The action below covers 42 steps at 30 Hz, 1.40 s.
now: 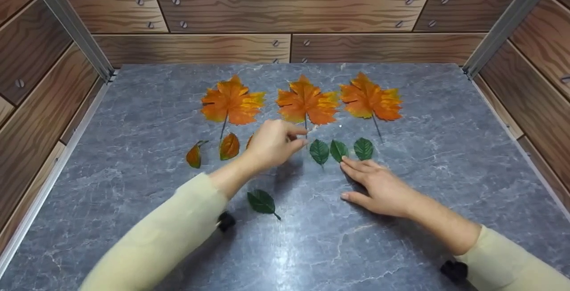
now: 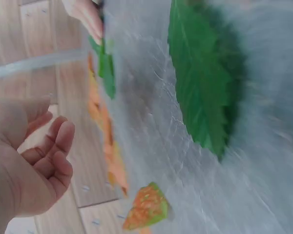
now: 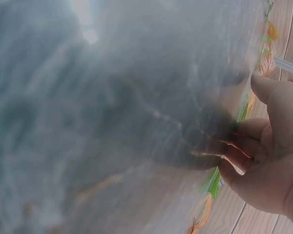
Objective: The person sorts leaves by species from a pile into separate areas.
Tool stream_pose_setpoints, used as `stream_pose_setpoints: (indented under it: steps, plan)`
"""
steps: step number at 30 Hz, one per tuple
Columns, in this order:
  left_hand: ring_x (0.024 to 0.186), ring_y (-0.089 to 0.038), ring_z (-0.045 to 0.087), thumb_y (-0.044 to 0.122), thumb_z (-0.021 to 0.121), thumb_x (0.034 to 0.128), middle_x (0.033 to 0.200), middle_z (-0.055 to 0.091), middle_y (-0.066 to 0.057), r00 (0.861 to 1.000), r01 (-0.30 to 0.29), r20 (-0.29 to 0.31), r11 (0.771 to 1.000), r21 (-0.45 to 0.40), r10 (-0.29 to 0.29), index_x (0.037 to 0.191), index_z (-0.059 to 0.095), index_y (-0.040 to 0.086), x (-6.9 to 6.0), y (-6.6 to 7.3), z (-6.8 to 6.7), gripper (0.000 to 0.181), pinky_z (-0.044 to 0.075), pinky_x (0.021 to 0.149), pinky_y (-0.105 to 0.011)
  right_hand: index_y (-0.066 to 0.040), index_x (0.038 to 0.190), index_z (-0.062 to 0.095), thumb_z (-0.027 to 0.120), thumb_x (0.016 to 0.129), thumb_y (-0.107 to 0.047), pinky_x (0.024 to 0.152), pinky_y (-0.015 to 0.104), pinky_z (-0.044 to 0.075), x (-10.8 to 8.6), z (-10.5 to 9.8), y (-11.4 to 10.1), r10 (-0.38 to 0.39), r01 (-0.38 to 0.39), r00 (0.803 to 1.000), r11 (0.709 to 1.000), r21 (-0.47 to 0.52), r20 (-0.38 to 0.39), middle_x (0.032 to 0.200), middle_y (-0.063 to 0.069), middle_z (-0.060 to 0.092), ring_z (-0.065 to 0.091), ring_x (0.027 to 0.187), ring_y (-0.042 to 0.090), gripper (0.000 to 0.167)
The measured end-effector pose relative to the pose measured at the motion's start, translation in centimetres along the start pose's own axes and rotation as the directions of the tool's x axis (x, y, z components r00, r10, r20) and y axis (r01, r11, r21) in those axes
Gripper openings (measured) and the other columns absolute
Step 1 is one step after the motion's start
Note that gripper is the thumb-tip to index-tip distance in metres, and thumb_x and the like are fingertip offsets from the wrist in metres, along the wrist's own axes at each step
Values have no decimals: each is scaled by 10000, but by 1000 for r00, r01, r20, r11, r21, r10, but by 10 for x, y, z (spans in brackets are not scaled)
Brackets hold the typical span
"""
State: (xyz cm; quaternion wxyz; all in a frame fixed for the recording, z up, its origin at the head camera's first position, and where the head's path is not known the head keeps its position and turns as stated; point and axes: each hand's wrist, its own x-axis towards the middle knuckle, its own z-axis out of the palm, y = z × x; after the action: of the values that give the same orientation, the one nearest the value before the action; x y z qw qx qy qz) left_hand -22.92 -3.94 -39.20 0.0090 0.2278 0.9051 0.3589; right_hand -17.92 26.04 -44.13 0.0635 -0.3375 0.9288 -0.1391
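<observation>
My left hand [image 1: 278, 144] is above the table below the middle orange maple leaf [image 1: 307, 102], its fingers loosely bent with nothing visible between them. In the left wrist view, the same hand [image 2: 34, 161] looks bare. My right hand [image 1: 383, 188] reaches its fingertips to the lower edge of the middle small green leaf [image 1: 339, 150]. Beside that leaf lie a left green leaf [image 1: 319, 151] and a right green leaf [image 1: 363, 148]. A larger green leaf [image 1: 261, 202] rests nearer the front, right of the left sleeve.
Two more maple leaves, one on the left [image 1: 231, 102] and one on the right [image 1: 370, 97], lie in the back row. A curled orange-green leaf [image 1: 193, 155] and an orange leaf [image 1: 229, 147] lie lower left; another is mostly behind my left hand. Wood-patterned walls [image 1: 289, 10] enclose the marbled table [image 1: 147, 220].
</observation>
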Motion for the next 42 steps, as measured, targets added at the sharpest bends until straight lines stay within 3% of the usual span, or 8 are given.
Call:
stream_pose_setpoints:
  steps: [6,9,13,19,28,36,42]
  plan:
    - [711,-111,658,190,777,993,881,777,1,997,-4,-80,999,-36,1,1071,853,106,-47,4,-16,138,572,694,-339,-16,1610,432,647,1048,-499,1146,689,363,1,0,0,12,-12,1000,1000,2,15,1685,151,366,435,1456,454,772]
    - [703,-101,639,200,795,977,853,754,24,994,46,-95,998,-51,-51,1015,844,102,-68,2,-17,116,569,686,-354,-20,1615,424,637,1051,-509,1152,694,351,0,0,0,24,-24,999,1000,1,24,1689,149,359,425,1463,461,776]
    - [726,-100,645,209,825,953,910,756,-2,986,126,-104,989,-74,-134,1062,826,70,-91,-7,-14,176,583,690,-363,-22,1617,420,635,1052,-511,1156,701,339,1,0,0,29,-29,999,1000,6,31,1690,150,354,415,1468,472,778]
    - [752,-136,671,236,851,928,978,752,-87,966,222,-116,972,-72,-229,1106,805,47,-116,-23,-11,264,590,696,-396,-19,1616,421,636,1051,-508,1167,713,311,1,1,0,37,-37,999,999,14,36,1688,153,358,401,1477,479,777]
    - [806,-174,627,412,919,829,875,692,-10,940,328,-114,944,42,-322,1055,783,69,-135,-38,1,433,549,749,-437,-17,1607,440,638,1050,-509,1145,733,324,0,-1,-1,26,-27,1000,999,24,9,1678,158,378,407,1468,494,769]
    - [783,-202,558,601,917,751,903,581,-13,934,356,-98,919,170,-344,1021,695,110,-136,-36,12,602,486,684,-431,-23,1611,431,647,1046,-507,1158,700,337,0,0,-1,31,-31,999,999,15,19,1687,146,361,419,1466,463,776]
    - [788,-211,542,552,954,719,893,536,-3,942,333,-119,923,195,-314,970,638,142,-138,-37,18,576,481,698,-442,-27,1610,437,652,1043,-505,1157,697,341,0,0,0,26,-26,1000,1000,13,14,1688,141,362,427,1462,449,772]
